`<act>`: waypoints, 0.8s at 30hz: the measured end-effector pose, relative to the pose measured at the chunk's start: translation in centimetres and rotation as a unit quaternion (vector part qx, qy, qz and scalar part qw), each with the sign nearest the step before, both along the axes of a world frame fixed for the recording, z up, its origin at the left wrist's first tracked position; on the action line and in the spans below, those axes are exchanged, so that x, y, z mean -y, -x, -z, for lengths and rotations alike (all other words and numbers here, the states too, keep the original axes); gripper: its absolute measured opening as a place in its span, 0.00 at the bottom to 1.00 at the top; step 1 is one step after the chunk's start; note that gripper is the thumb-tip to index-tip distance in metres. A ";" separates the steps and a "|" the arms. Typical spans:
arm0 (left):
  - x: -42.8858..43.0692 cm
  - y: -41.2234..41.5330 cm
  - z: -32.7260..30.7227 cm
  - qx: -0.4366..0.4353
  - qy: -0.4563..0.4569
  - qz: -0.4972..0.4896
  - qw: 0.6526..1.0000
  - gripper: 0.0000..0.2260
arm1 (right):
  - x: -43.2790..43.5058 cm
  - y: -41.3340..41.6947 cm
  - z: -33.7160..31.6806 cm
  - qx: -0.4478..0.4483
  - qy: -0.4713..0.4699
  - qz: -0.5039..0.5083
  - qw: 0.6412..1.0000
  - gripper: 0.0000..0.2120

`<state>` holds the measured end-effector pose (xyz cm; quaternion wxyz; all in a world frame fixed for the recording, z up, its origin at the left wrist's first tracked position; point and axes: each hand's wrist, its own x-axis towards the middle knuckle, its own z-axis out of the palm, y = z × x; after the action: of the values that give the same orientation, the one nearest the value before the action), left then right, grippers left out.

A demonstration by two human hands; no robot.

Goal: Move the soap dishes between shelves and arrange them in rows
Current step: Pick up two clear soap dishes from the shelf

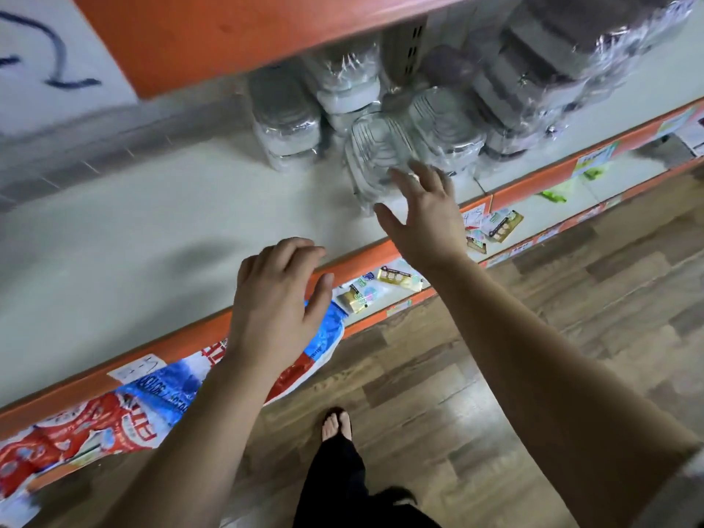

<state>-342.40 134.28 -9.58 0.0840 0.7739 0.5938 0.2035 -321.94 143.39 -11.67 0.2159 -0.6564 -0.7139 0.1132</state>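
Soap dishes (449, 120): wrapped stacks, back right of white shelf (133, 230). Right hand (423, 219): fingers spread, holding nothing, fingertips at nearest clear stack (375, 154); contact unclear, blurred. Left hand (274, 299): over shelf's orange front edge, fingers loosely bent, holding nothing.

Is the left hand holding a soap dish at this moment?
No, the left hand is empty, fingers loosely curled near the orange shelf edge.

Clear glossy plastic soap dishes (375, 154), matt pale shelf (133, 230), wood-grain floor (552, 299)
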 end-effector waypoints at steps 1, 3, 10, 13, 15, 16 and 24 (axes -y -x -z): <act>-0.5 -0.1 0.4 0.002 -0.002 -0.001 1.000 0.16 | -0.9 -0.1 0.4 0.002 -0.013 0.007 1.000 0.26; -1.4 -0.5 1.1 0.002 -0.006 -0.004 1.000 0.16 | -2.6 -0.2 1.2 0.000 -0.003 0.022 1.000 0.28; -3.1 -2.7 2.9 0.009 -0.016 -0.027 0.999 0.15 | -4.7 1.3 3.1 -0.035 -0.033 0.070 0.996 0.28; -3.6 -4.2 3.6 0.012 -0.021 -0.040 0.999 0.14 | -4.9 1.2 3.1 -0.042 -0.037 0.065 0.996 0.24; -4.0 -5.1 4.0 0.021 -0.034 -0.050 0.998 0.14 | -4.3 0.5 2.6 -0.063 -0.062 0.052 0.995 0.23; -4.3 -5.4 4.2 0.029 -0.041 -0.058 0.997 0.14 | -3.6 0.1 2.2 -0.079 -0.080 0.051 0.992 0.23; -9.2 -8.5 6.1 0.044 0.007 -0.021 0.999 0.20 | 3.6 -5.0 1.3 -0.135 -0.120 0.060 0.982 0.23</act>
<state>-333.86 143.46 -15.66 0.1109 0.7508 0.6072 0.2351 -316.92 139.79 -12.94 0.3937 -0.6459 -0.6461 0.1016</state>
